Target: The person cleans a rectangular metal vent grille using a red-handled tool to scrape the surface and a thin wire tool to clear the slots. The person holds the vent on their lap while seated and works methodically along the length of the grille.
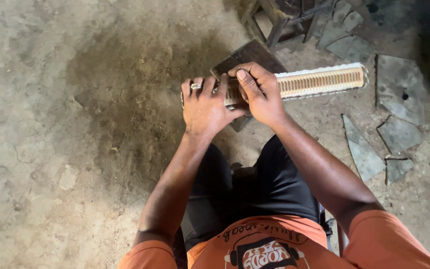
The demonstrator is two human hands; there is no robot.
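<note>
Head view: hands [230,97] on ribbed slatted bar [319,81].

One head-worn camera looks steeply down from close above the person's lap [255,194]. The dirt floor [51,124] fills the view beyond the lap.
</note>
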